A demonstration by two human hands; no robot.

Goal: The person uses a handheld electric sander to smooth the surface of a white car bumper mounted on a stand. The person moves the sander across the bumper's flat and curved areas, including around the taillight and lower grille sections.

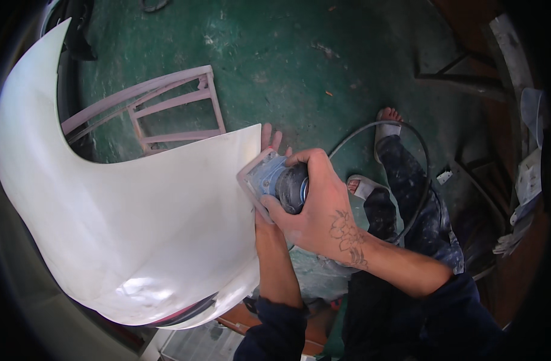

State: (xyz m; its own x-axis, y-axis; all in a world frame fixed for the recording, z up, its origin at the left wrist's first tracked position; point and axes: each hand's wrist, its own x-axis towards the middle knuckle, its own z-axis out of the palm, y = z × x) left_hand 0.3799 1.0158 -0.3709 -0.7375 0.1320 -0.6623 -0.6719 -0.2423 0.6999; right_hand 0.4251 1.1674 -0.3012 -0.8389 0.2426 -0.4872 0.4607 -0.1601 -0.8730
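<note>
My right hand (314, 207) wraps round the dark, round body of a blue powered sander (269, 174), its fingers and thumb closed on it. The sander's squarish pad lies against the right edge of a large white curved car body panel (161, 204), likely a bumper. My left hand (275, 139) is mostly hidden beneath the sander and beside that same edge. Its fingertips show stretched out and apart past the sander's far side, and its wrist comes up from below. A dark hose (424, 144) loops to the right of the sander.
A pinkish slatted frame (215, 102) stands behind the panel on the scuffed green floor (275, 54). Two legs in dusty dark trousers (411, 174), with slippered feet, are at the right. Dark metal stands (468, 84) and hanging sheets (531, 174) line the right side.
</note>
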